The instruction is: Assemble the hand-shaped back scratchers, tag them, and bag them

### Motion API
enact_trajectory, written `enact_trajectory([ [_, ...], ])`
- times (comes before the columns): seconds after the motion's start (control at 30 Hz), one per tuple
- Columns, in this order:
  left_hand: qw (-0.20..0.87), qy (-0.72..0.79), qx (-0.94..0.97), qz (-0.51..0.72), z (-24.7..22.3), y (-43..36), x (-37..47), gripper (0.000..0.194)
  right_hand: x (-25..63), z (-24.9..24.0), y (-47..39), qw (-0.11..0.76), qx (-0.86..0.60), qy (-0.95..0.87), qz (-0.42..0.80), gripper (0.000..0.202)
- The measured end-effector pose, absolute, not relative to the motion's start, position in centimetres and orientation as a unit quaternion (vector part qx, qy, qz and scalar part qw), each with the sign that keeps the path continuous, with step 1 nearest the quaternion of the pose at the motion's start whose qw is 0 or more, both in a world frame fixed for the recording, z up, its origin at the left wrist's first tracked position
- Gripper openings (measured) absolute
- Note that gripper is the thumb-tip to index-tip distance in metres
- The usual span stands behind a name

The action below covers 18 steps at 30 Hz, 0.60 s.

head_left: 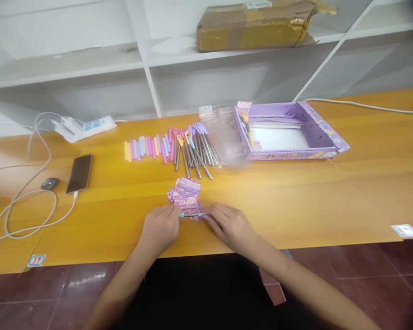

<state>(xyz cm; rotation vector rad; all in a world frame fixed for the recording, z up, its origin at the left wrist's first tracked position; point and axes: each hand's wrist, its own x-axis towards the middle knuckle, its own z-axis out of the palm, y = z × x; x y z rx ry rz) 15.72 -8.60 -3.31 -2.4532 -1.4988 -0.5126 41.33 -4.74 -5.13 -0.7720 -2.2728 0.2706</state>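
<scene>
My left hand (pixel 162 225) is closed on the blue left end of a thin stick (pixel 191 215) with a metal middle. The stick's light-blue right end is between the fingers of my right hand (pixel 231 225), also closed. Just beyond and partly beneath the stick lie overlapping pink and purple cards (pixel 186 192). Farther back is a pile of metal rods with colored hand-shaped heads (pixel 194 149). To its left stands a row of short pastel tubes (pixel 146 147), lying side by side on the table.
Clear plastic bags (pixel 225 137) lie beside a purple tray box (pixel 292 153) holding a packaged piece. On the left are a phone (pixel 80 173), a black mouse (pixel 50 184), cables and a power strip (pixel 89 128). A taped carton (pixel 254 27) rests on the shelf.
</scene>
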Motion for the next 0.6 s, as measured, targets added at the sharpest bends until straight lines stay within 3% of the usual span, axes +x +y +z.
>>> enact_trajectory([
  [0.27,0.107,-0.529,-0.835,-0.105,-2.7,-9.5,15.5,0.023,41.4,-4.8,-4.4,0.29,-0.297,-0.906,0.077,0.034],
  [0.6,0.147,-0.55,-0.818,-0.082,-0.4,-10.3,12.9,0.025,44.0,-2.4,-3.5,0.272,-0.29,-0.917,0.024,0.034],
])
